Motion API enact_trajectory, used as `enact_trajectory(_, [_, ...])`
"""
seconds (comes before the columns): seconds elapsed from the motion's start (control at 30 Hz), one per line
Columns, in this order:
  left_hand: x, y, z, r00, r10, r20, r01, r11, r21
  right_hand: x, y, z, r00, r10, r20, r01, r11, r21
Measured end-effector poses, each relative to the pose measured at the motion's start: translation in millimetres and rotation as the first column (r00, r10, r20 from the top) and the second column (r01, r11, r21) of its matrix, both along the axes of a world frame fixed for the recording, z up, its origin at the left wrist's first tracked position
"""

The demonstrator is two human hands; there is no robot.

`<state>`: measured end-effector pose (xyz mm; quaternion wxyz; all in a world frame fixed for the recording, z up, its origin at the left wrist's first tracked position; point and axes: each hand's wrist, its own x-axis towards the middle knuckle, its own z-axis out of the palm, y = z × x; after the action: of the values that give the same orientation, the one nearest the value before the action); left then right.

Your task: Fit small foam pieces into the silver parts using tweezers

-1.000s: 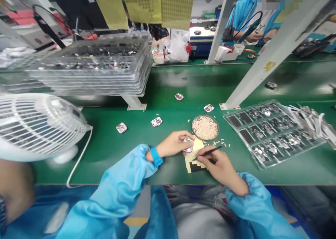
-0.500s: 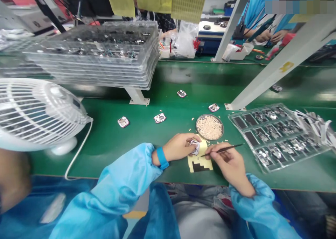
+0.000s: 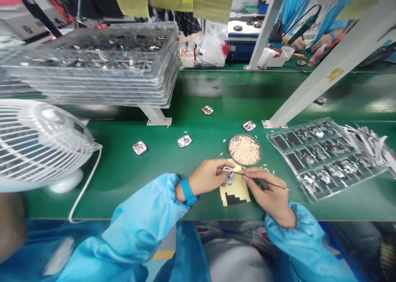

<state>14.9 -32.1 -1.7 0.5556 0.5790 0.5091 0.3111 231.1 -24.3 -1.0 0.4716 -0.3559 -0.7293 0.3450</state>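
Note:
My left hand pinches a small square watch case above a yellow sheet. Black stepped strips remain on the sheet's lower part. Tweezers are gripped in my right hand, their tip at the right edge of the case; whether the tip holds anything is too small to tell. Just behind lies a round dish full of tiny pale pieces, some scattered around it. Similar cases lie farther back, among them one case left of the dish and another case behind it.
At the right lies a clear compartment tray of small parts, with white strips at its far corner. A white fan stands at left. Stacked plastic trays sit on a raised shelf. A slanted metal post rises behind; co-workers sit beyond.
The tweezers' tip has moved up and left from the yellow sheet to the edge of the watch case. My left hand still holds the case. The whole view has shifted slightly.

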Motion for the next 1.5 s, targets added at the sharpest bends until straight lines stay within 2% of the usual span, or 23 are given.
enact_trajectory(0.33, [0, 0, 2.1, 1.000, 0.003, 0.003, -0.003, 1.000, 0.000, -1, 1, -3.7, 0.999, 0.046, 0.017, -0.046, 0.999, 0.009])
enact_trajectory(0.53, [0, 1, 9.1, 0.998, 0.007, 0.061, -0.005, 0.999, -0.042, 2, -1, -2.6, 0.998, 0.035, -0.053, -0.039, 0.997, -0.072])
enact_trajectory(0.93, [-3, 1, 12.2, 1.000, -0.013, 0.010, 0.013, 1.000, 0.021, 4, 2, -7.2, 0.998, 0.063, -0.026, -0.066, 0.982, -0.176])
enact_trajectory(1.0, [-4, 1, 11.9, 1.000, -0.019, -0.008, 0.019, 0.999, 0.041, 4, 3, -7.9, 0.995, 0.088, -0.056, -0.099, 0.968, -0.233])
enact_trajectory(1.1, [-5, 2, 10.7, 1.000, -0.021, -0.012, 0.021, 0.998, 0.053, 6, 4, -6.3, 0.975, 0.156, -0.161, -0.204, 0.912, -0.356])
enact_trajectory(1.17, [-5, 2, 9.9, 1.000, -0.026, -0.008, 0.026, 0.998, 0.050, 9, 4, -4.5, 0.964, 0.175, -0.202, -0.243, 0.889, -0.389])
enact_trajectory(1.27, [-6, 2, 8.8, 1.000, -0.024, -0.011, 0.025, 0.998, 0.052, 13, 2, -3.4, 0.969, 0.170, -0.181, -0.224, 0.913, -0.342])
enact_trajectory(1.4, [-6, 2, 7.2, 1.000, -0.018, -0.003, 0.018, 0.999, 0.050, 13, 0, -5.8, 0.993, 0.090, -0.079, -0.106, 0.968, -0.225])
enact_trajectory(1.5, [-5, 2, 7.2, 1.000, -0.012, -0.006, 0.012, 0.999, 0.037, 10, 1, -7.8, 0.997, 0.072, -0.025, -0.076, 0.979, -0.190])
